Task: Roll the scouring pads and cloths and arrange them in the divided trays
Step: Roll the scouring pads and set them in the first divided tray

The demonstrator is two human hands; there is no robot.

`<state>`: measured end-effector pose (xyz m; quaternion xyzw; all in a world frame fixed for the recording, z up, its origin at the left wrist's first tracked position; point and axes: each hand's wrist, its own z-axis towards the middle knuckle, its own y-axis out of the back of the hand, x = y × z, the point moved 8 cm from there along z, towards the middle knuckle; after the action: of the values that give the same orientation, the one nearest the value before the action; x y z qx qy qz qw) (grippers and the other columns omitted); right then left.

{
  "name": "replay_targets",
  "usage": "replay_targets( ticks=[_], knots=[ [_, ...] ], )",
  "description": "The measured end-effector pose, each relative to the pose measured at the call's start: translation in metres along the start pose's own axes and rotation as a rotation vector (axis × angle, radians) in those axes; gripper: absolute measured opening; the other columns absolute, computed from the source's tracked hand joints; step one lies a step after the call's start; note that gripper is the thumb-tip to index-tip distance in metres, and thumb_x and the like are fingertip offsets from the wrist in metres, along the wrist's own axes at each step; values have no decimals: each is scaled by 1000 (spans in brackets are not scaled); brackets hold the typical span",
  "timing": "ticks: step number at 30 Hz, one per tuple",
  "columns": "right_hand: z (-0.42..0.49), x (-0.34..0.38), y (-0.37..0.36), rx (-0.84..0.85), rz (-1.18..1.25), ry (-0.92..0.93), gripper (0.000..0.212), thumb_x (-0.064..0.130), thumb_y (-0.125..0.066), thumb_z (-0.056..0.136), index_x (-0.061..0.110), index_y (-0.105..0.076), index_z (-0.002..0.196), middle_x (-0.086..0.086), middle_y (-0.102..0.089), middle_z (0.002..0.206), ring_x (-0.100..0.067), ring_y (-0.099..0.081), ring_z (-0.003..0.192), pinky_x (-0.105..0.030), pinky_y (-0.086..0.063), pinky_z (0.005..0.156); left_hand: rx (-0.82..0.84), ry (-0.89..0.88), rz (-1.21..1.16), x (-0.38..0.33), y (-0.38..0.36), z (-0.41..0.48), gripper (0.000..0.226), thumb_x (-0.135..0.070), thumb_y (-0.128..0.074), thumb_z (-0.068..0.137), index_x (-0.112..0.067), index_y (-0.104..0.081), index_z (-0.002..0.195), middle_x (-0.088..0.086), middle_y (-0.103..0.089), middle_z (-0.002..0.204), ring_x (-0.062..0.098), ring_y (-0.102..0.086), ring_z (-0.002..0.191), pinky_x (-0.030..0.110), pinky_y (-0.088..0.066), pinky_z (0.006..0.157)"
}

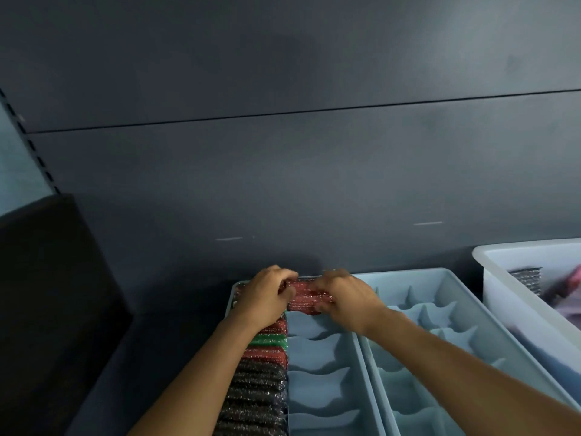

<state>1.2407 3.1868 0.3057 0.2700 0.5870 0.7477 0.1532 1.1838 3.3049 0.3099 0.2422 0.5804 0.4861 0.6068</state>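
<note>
1. Gripping the red scouring pad (306, 297) from both ends: left hand (267, 294) and right hand (345, 297) curl round it, over the near tray's (317, 350) far end.
2. Rolled pads (261, 382) pack its left column.
3. Second tray (440, 309) alongside, then a white bin (490, 256).

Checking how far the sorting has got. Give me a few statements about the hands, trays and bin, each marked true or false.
1. The left hand and right hand both hold a red pad at the far end of the left tray. True.
2. The right tray is full of pads. False: the compartments in view are empty.
3. A green pad sits in the left tray's left column. True.
4. The white bin stands left of the trays. False: it stands to their right.
</note>
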Motion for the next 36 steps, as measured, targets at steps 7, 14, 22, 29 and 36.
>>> replay_targets(
  ticks=[7, 14, 22, 29, 36],
  knots=[
    [-81, -59, 75, -360, 211, -18, 29, 28, -62, 83, 19, -70, 109, -1, -65, 109, -27, -58, 102, -40, -47, 91, -137, -124, -181, -84, -6, -8, 34, -20, -67, 89, -19, -64, 123, -4, -67, 118, 15, -56, 114, 26, -40, 98],
    [-195, -207, 140, -477, 179, -348, 23, 27, -58, 82, 20, -73, 98, -2, -69, 100, -24, -62, 97, -32, -46, 87, 45, -332, -432, -250, -84, 23, 30, -22, -70, 87, -23, -67, 117, -11, -70, 108, 3, -63, 106, 25, -45, 100],
    [-314, -379, 188, -404, -59, -731, 18, 13, -58, 83, 21, -72, 93, -5, -67, 102, -31, -58, 103, -42, -51, 80, 313, -444, -500, -410, -190, 52, 30, -16, -66, 89, -18, -67, 119, -7, -70, 108, 4, -64, 101, 23, -48, 96],
    [-347, -431, 158, 145, 85, -765, 25, 38, -67, 83, 15, -61, 80, 1, -63, 75, -15, -57, 68, -32, -43, 69, 565, -424, -327, -483, -282, 48, 37, -40, -68, 82, -21, -68, 114, -7, -70, 103, 9, -61, 106, 33, -33, 110],
    [-359, -448, 146, 186, -25, -848, 23, 11, -54, 87, 11, -58, 110, -1, -64, 97, -21, -63, 87, -32, -55, 77, 743, -129, -320, -490, -327, 43, 49, -35, -74, 85, -17, -53, 126, 7, -66, 114, 19, -66, 80, 29, -56, 64]
  ],
)
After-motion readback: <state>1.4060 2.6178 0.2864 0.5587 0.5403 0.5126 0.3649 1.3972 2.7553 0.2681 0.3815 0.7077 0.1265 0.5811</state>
